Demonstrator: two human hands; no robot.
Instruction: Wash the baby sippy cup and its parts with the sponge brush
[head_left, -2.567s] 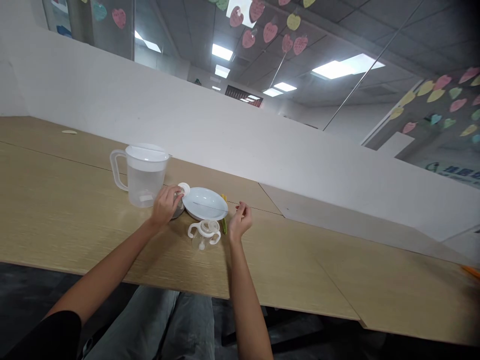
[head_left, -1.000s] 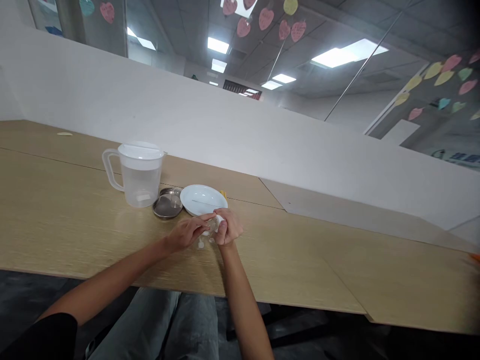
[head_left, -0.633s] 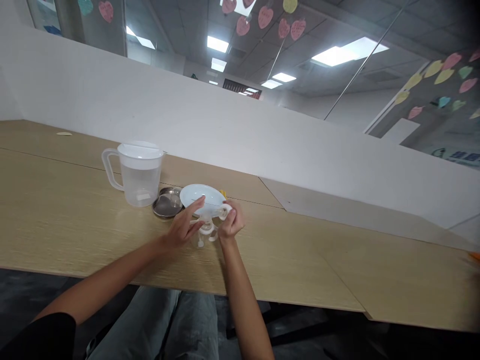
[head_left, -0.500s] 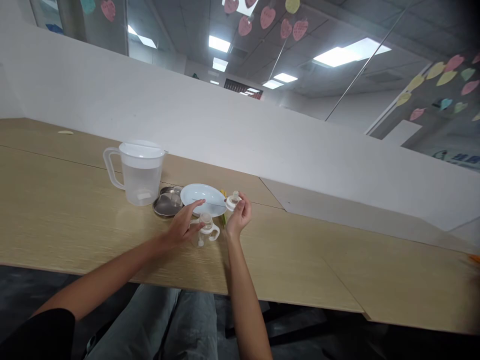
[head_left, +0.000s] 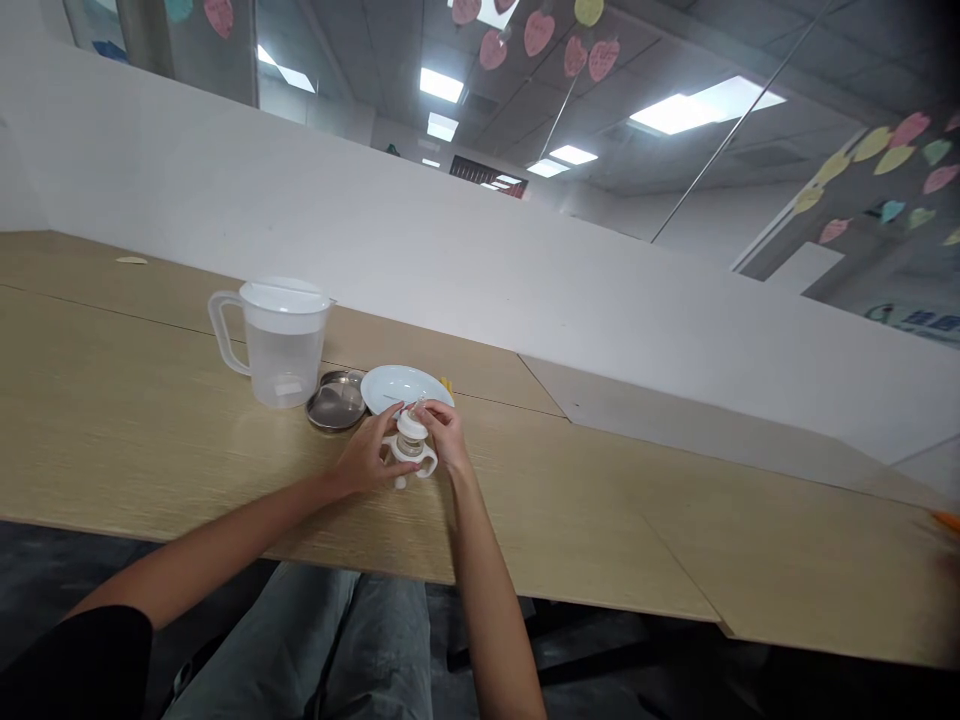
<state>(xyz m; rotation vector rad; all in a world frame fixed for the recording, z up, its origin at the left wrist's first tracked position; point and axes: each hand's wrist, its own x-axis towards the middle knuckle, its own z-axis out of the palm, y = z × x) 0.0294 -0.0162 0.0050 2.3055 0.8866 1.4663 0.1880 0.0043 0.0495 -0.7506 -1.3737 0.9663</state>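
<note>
Both hands grip a clear, two-handled plastic sippy cup.

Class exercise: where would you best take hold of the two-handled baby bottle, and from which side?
Probably by a looped white handle, coming from the near side: the handles stick out either side of the upright baby bottle, and the white plate sits just behind it.
</note>
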